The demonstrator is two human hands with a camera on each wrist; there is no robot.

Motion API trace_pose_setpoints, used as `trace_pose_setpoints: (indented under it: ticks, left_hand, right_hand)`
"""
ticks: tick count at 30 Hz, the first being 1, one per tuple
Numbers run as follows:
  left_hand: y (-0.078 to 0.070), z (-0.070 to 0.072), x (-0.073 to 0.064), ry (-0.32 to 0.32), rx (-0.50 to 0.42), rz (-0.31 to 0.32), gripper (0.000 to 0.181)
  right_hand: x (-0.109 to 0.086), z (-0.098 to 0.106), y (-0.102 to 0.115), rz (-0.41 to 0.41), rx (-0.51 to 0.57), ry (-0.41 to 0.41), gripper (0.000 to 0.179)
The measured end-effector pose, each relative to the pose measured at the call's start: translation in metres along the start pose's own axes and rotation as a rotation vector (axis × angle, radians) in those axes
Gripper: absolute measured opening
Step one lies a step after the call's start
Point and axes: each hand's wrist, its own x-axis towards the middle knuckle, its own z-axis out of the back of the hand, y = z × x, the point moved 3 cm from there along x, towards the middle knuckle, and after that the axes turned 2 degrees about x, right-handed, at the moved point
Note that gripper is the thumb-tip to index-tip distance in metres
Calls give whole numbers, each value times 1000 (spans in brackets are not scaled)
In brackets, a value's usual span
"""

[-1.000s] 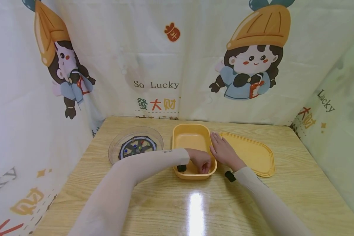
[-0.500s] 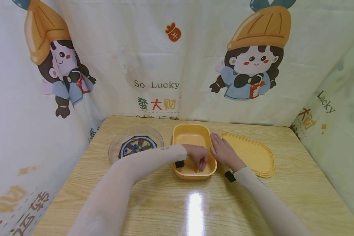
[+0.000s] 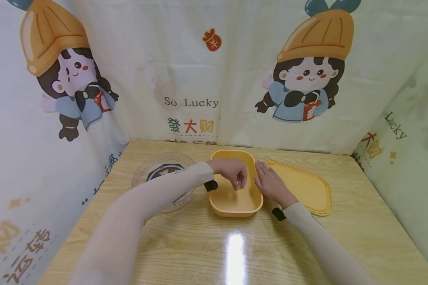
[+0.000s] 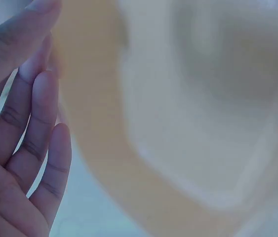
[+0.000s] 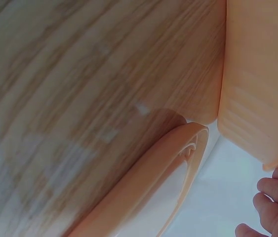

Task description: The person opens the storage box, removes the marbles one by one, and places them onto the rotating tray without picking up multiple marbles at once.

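My left hand (image 3: 232,171) is over the inside of a yellow plastic box (image 3: 235,214), fingertips pointing down. Thumb and fingers pinch a small greenish marble (image 3: 239,187), seen in the head view above the box floor. In the left wrist view the thumb and curled fingers (image 4: 45,98) fill the left side, and the marble does not show. My right hand (image 3: 274,187) lies with straight fingers against the box's right rim. In the right wrist view its fingertips (image 5: 272,197) touch near the box's edge.
A yellow lid (image 3: 303,184) lies flat right of the box, partly behind my right hand. To the left stands a clear round dish (image 3: 138,174) with a dark patterned disc (image 3: 171,168) inside, largely covered by my left forearm. A printed cloth (image 3: 185,71) hangs behind the table (image 3: 185,245).
My left hand has lifted off the box floor and moved back and leftward, with the marble pinched in its fingertips. The left forearm now covers more of the dish. My right hand stays put.
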Motion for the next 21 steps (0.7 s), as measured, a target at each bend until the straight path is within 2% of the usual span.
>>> trace_pose_setpoints:
  ticks: [2,6,11,16,21]
  left_hand:
    - [-1,9,-12,-31,-25,6,9]
    - [0,23,-38,-109,-17,29,9]
    - [11,32,-70,-199,-11,82,8]
    - [29,33,-101,-271,-27,158,9]
    - [53,23,-131,-306,-63,256,8]
  right_hand:
    - [0,0,1,-13,-20,14,58]
    - [0,-1,0,-15,-42,27,58]
    - [-1,-1,-1,-12,-21,39,58]
    - [-1,0,1,-9,-4,49,58]
    - [0,-1,0,-7,-8,51,58]
